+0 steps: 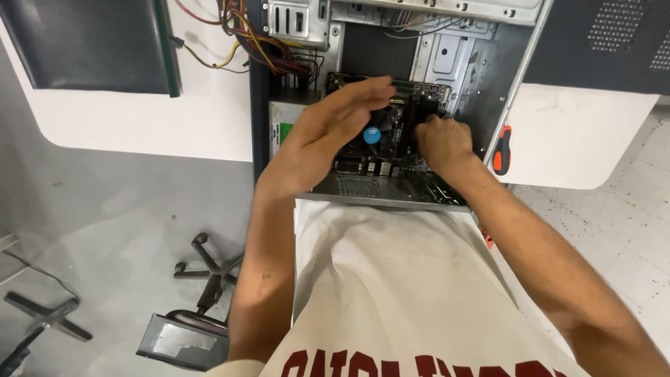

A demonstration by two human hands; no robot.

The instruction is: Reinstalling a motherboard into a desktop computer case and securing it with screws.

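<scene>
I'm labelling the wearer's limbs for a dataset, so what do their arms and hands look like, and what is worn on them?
Both arms are bare from above the elbow down; no sleeves reach the forearms. The left hand and right hand wear no gloves, and no rings, watch or wristband show. A small dark mark sits on the left forearm. The white T-shirt carries dark red lettering.

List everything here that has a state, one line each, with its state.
computer case: open, side panel off
motherboard: seated inside the case
left hand: open, fingers flat over the board
right hand: curled, pressing on the board
screwdriver: lying at the case edge, unheld
</scene>
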